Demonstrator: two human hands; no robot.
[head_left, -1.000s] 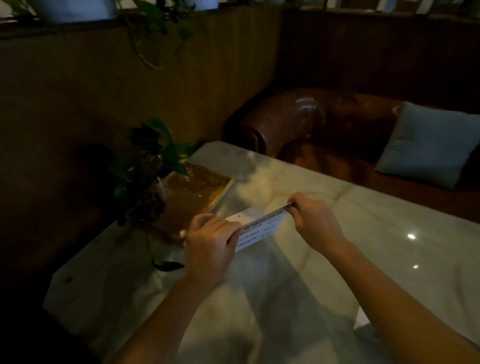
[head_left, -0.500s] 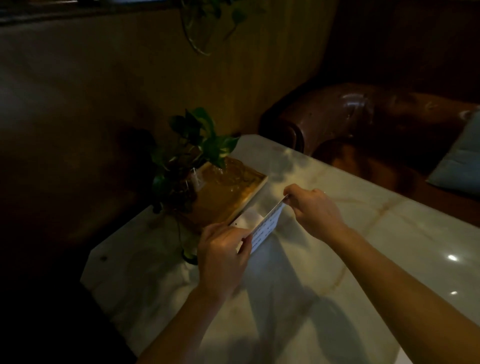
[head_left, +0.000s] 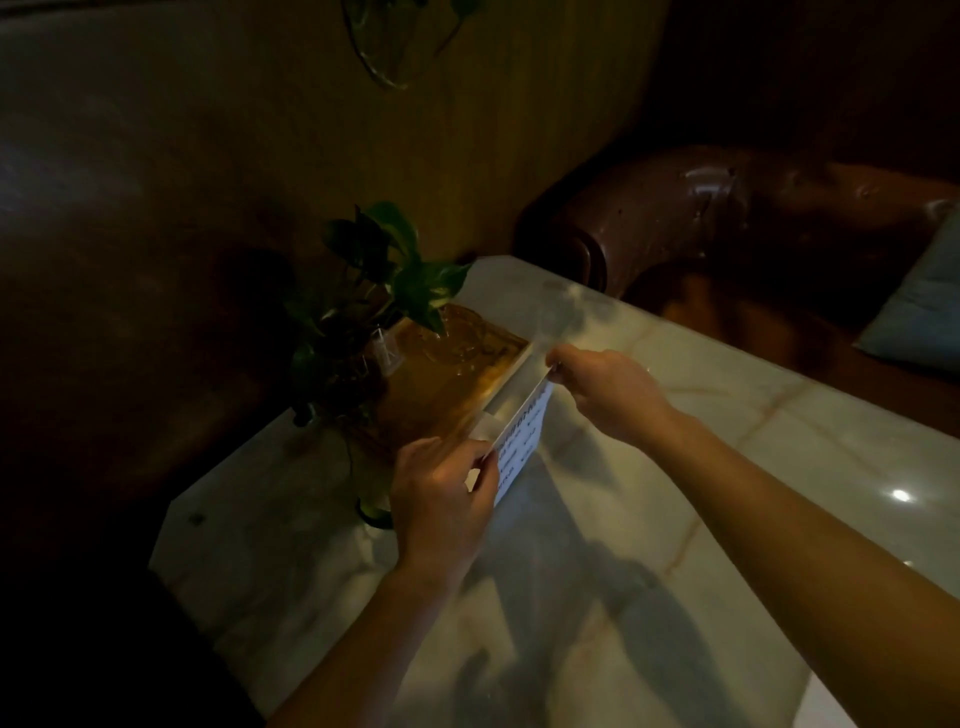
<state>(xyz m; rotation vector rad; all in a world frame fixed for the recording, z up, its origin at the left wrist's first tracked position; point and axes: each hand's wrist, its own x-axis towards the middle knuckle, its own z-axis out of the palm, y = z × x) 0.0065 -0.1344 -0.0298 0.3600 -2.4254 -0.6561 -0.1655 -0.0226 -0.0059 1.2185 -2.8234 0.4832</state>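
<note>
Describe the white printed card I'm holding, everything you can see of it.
The card is a thin white rectangle with rows of dark print, too small to read. It is held on edge over the marble table, beside the amber tray. The left hand pinches its near end, the right hand its far end.

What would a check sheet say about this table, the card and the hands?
Surface: pale glossy marble table.
Job's things: white printed card, held edge-up.
Clutter: leafy plant and amber tray at the far left corner.
Grips: left hand pinches the card's near end; right hand pinches its far end.
Cables: nothing seen.
Surroundings: brown leather sofa, grey-blue cushion, dim wall.
</note>
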